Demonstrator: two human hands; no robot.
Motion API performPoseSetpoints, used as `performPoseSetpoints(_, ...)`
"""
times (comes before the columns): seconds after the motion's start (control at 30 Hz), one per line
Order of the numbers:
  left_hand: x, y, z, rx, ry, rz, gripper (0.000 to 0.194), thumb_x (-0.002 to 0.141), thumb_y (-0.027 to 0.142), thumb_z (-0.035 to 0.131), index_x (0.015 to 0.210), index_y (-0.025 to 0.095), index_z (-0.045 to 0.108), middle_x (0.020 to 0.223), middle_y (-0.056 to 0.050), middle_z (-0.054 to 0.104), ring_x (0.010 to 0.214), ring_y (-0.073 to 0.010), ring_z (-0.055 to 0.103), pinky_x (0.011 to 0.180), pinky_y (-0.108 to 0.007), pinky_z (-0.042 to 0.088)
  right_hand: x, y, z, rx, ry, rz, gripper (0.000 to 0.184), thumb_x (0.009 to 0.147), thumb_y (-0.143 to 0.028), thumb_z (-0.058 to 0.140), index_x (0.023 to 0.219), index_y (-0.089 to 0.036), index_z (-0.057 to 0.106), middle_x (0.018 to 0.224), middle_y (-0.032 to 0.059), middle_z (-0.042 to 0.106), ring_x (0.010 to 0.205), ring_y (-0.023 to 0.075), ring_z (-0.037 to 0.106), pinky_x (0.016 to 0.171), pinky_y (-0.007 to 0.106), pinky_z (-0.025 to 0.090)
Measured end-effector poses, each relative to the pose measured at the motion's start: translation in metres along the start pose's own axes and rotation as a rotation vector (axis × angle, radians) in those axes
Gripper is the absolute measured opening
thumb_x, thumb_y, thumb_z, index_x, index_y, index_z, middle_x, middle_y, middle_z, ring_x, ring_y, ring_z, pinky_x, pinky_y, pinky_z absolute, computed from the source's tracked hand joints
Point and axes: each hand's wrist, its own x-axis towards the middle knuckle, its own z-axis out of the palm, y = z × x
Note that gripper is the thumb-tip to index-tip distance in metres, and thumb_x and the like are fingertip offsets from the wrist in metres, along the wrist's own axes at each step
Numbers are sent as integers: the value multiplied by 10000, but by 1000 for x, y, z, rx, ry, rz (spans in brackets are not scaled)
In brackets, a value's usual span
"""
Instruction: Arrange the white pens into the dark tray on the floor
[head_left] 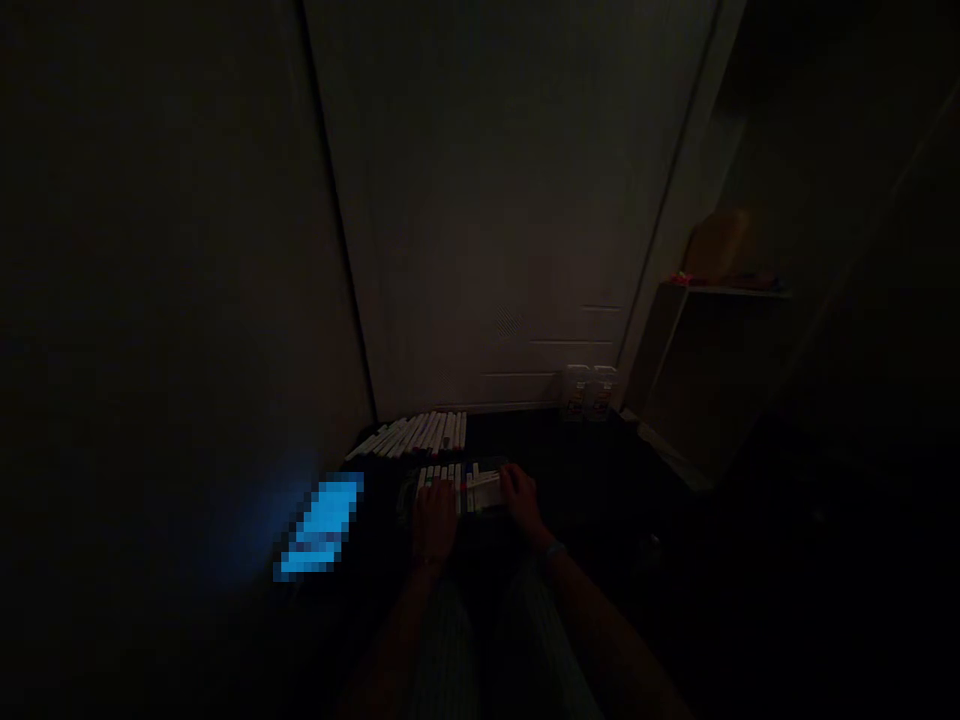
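The scene is very dark. My left hand (433, 522) rests on the near left part of a row of pale marker-like sticks in a dark case (459, 488) on the floor. My right hand (519, 497) lies on the right end of the same row, fingers curled over the sticks. A second fan of white sticks (417, 434) lies just beyond, near the door. Whether either hand grips a stick is too dim to tell.
A glowing blue screen (322, 527) lies on the floor to the left. A closed pale door (510, 220) stands ahead, with two small bottles (590, 390) at its foot. A low shelf (712, 330) is at the right, a wall at the left.
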Motion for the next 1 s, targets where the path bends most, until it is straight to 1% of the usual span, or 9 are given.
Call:
performPoseSetpoints(0.17, 3, 6, -4, -69, 58, -75, 281, 866, 242, 336, 1017, 159, 558, 1062, -121, 591, 974, -238, 521, 859, -402, 389, 1, 1, 2, 18, 8, 3, 310, 887, -405, 355, 814, -215, 588, 769, 0, 601, 738, 134, 537, 677, 219, 384)
performPoseSetpoints(0.3, 4, 9, -9, -102, 55, -71, 270, 878, 279, 330, 1004, 169, 542, 1025, -114, 594, 946, -230, 530, 821, -384, 401, 2, 2, 3, 15, 13, -2, 359, 899, -417, 321, 742, -205, 565, 676, -13, 568, 648, 115, 516, 610, 199, 369)
performPoseSetpoints(0.47, 4, 8, -9, -63, 61, -72, 283, 883, 267, 312, 997, 162, 549, 1016, -109, 592, 934, -229, 524, 824, -373, 394, 3, 2, 3, 2, 21, 3, 408, 892, -449, 320, 721, -193, 587, 675, -3, 584, 640, 117, 520, 583, 195, 362)
performPoseSetpoints(0.57, 3, 5, -6, -29, 40, -69, 285, 880, 252, 315, 982, 159, 565, 1008, -109, 595, 901, -225, 525, 807, -369, 395, 3, 1, 2, 4, 3, 6, 463, 890, -471, 308, 675, -185, 601, 644, 2, 587, 621, 118, 520, 567, 198, 360)
performPoseSetpoints(0.7, 4, 3, -4, -7, 15, -28, 299, 877, 200, 297, 968, 151, 578, 997, -108, 596, 874, -215, 521, 800, -362, 387, 3, 1, 3, -19, 24, 38, 530, 882, -510, 299, 621, -175, 617, 593, 7, 576, 582, 119, 499, 520, 205, 336)
performPoseSetpoints(0.8, 5, 4, -7, -11, -10, -41, 301, 874, 197, 297, 968, 143, 578, 970, -105, 598, 830, -204, 518, 768, -348, 389, 3, 0, 3, -46, 52, 67, 577, 870, -535, 302, 547, -163, 601, 537, 5, 538, 553, 111, 476, 496, 206, 313)
performPoseSetpoints(0.9, 7, 7, -12, 10, -53, -59, 291, 860, 172, 311, 959, 139, 582, 940, -102, 599, 802, -196, 514, 747, -339, 385, 3, -5, 1, -50, 54, 92, 622, 857, -563, 301, 463, -157, 559, 467, -6, 478, 494, 97, 435, 467, 207, 285)
performPoseSetpoints(1.0, 7, 8, -16, 16, -77, -52, 283, 847, 152, 325, 946, 141, 589, 939, -99, 602, 810, -195, 513, 748, -336, 379, 2, -12, -3, -21, 51, 105, 627, 847, -577, 309, 451, -161, 562, 441, -11, 470, 483, 98, 435, 470, 206, 291)
